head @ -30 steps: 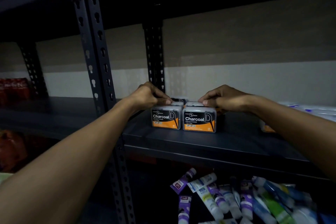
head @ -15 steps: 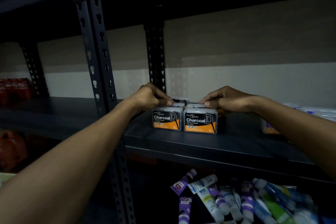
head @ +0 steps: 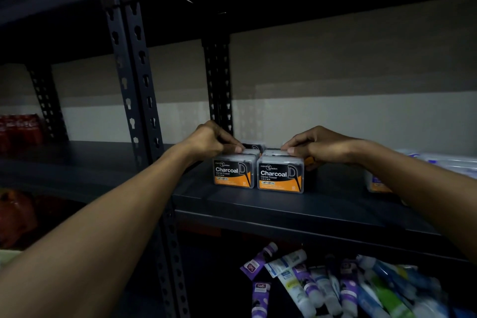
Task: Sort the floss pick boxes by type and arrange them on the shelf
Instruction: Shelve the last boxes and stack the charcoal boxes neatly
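Two black-and-orange Charcoal floss pick boxes stand side by side on the dark shelf (head: 258, 204), the left box (head: 233, 174) and the right box (head: 280, 178) facing me. More boxes of the same kind sit in rows behind them (head: 254, 146). My left hand (head: 211, 141) curls over the top of the left row, fingertips on the lids. My right hand (head: 316, 146) curls over the top of the right row the same way. White-and-orange boxes of another type (head: 379, 183) lie at the shelf's right, partly hidden by my right forearm.
Perforated dark uprights (head: 134, 100) stand just left of the boxes, another (head: 218, 90) behind them. Several toothpaste tubes (head: 322, 286) lie on the shelf below. Red bottles (head: 20, 129) stand far left on the neighbouring shelf.
Both hands stay on top of the two rows of Charcoal boxes; the boxes sit slightly lower in view as the camera shifts. No clear motion of the boxes.
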